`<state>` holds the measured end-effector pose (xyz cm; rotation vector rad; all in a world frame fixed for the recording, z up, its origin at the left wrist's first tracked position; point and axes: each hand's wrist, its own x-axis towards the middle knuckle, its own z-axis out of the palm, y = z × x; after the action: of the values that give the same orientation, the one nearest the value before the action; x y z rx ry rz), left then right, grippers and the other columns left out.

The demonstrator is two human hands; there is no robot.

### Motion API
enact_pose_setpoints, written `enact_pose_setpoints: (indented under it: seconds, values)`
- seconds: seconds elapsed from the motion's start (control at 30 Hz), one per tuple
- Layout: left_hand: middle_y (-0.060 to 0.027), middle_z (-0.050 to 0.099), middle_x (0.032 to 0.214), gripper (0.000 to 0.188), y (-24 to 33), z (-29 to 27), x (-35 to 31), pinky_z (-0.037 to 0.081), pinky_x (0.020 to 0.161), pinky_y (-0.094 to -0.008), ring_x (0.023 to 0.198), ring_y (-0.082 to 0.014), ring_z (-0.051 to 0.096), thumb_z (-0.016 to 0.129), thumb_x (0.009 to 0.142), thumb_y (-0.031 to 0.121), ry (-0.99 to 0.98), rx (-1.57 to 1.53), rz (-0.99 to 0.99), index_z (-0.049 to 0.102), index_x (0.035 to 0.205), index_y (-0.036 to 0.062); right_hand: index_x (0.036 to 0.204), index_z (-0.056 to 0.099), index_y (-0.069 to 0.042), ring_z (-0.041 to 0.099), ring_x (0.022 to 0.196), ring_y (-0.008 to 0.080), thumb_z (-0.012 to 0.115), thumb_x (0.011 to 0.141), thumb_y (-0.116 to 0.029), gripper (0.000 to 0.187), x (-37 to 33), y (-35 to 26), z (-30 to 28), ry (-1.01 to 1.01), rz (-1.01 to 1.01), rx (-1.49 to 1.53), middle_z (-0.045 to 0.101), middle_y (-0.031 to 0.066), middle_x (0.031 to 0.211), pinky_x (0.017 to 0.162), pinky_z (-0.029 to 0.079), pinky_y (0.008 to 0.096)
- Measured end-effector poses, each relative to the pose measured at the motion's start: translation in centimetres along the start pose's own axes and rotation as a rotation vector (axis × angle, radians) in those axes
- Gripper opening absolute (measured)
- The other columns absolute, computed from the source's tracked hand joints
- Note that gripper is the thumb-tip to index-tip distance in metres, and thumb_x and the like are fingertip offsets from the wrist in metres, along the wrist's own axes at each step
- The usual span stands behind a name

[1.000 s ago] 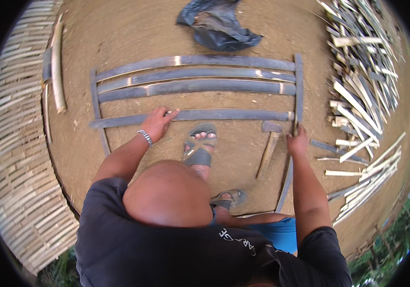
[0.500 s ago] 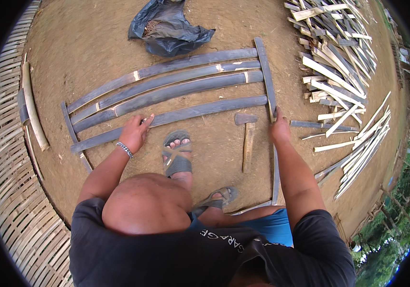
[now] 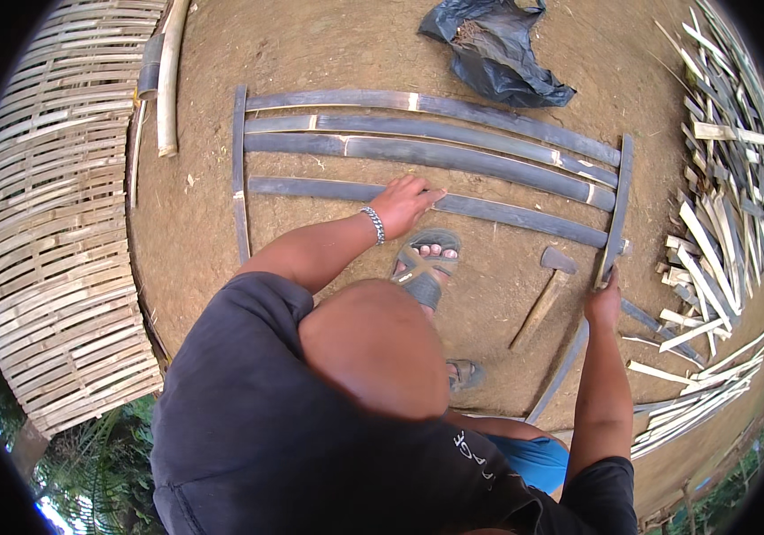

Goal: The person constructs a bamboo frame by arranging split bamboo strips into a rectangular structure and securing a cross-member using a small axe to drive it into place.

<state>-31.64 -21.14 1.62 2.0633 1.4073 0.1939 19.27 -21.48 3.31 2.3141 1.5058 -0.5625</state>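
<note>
Several dark bamboo slats lie side by side on the dirt, running left to right. At their left end is a narrow bamboo crosspiece; another crosspiece lies across their right ends. My left hand is closed on the middle of the nearest slat, though its fingers are partly hidden. My right hand grips the near end of the right crosspiece. The nearest slat's right end pokes out slightly beyond that crosspiece. Between my right hand and my foot lies a hatchet with a wooden handle.
A black plastic bag sits open beyond the slats. Piles of split bamboo lie at the right, with thin pale strips nearer. A woven bamboo panel and a pole are at the left. My sandalled foot stands close to the slats.
My view has turned, so the scene sits differently. The nearest slat has slid right: its left end came off the left crosspiece and its right end now passes under the right one.
</note>
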Motion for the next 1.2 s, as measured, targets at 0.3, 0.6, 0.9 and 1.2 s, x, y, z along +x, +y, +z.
enact_pose_setpoints:
  seconds: [0.3, 0.6, 0.9, 1.2]
  values:
    - [-0.0071, 0.057, 0.124, 0.049, -2.2, 0.5, -0.4, 0.045, 0.102, -0.0435, 0.117, -0.031, 0.053, 0.073, 0.09, 0.016, 0.114, 0.007, -0.005, 0.062, 0.137, 0.0177, 0.158, 0.036, -0.017, 0.062, 0.118, 0.0442, 0.065, 0.09, -0.018, 0.074, 0.0, 0.3, -0.9, 0.028, -0.028, 0.023, 0.062, 0.0266, 0.128, 0.099, 0.05, 0.0512]
    - [-0.0062, 0.059, 0.117, 0.05, -3.5, -0.4, -2.0, 0.044, 0.093, -0.0419, 0.112, -0.0271, 0.054, 0.072, 0.092, 0.029, 0.114, 0.293, 0.048, 0.061, 0.14, 0.0216, 0.158, 0.036, -0.014, 0.062, 0.117, 0.0448, 0.063, 0.091, -0.016, 0.072, -0.2, -0.4, -1.4, -0.011, -0.036, 0.019, 0.062, 0.0292, 0.126, 0.099, 0.05, 0.0507]
    - [-0.0058, 0.057, 0.12, 0.055, -2.6, -1.5, -1.7, 0.043, 0.093, -0.042, 0.109, -0.0256, 0.054, 0.07, 0.093, 0.031, -0.009, 0.438, 0.033, 0.056, 0.146, 0.0267, 0.16, 0.033, -0.015, 0.062, 0.116, 0.0445, 0.066, 0.089, -0.015, 0.078, 0.2, 0.7, -0.7, 0.002, -0.063, 0.035, 0.063, 0.0288, 0.126, 0.1, 0.05, 0.0501]
    - [-0.0055, 0.058, 0.121, 0.053, -3.2, -2.1, -0.9, 0.042, 0.094, -0.0428, 0.112, -0.0255, 0.054, 0.069, 0.094, 0.031, 0.027, 0.371, -0.005, 0.057, 0.145, 0.0267, 0.161, 0.03, -0.017, 0.061, 0.119, 0.0444, 0.063, 0.088, -0.012, 0.08, 0.0, 0.2, -1.4, -0.042, -0.018, -0.007, 0.06, 0.0296, 0.131, 0.102, 0.05, 0.0493]
